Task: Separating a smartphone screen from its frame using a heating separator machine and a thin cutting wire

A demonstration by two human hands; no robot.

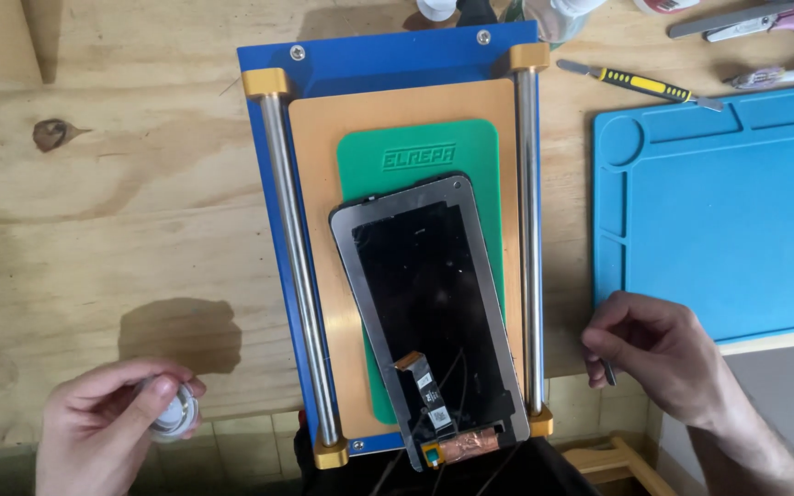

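The left hand (103, 422), at seven o'clock, pinches a small, light spool (174, 413), best gripped by its rim, while the right hand (659, 354), at four, clasps a thin stiff tool (609, 371) beside the fragile screen (429, 312).

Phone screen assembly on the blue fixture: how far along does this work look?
Done: the phone screen assembly lies back side up on the green mat, flex cable exposed. In hand: the left hand holds a small white spool; the right hand pinches a thin dark tool. Neither touches the screen yet.
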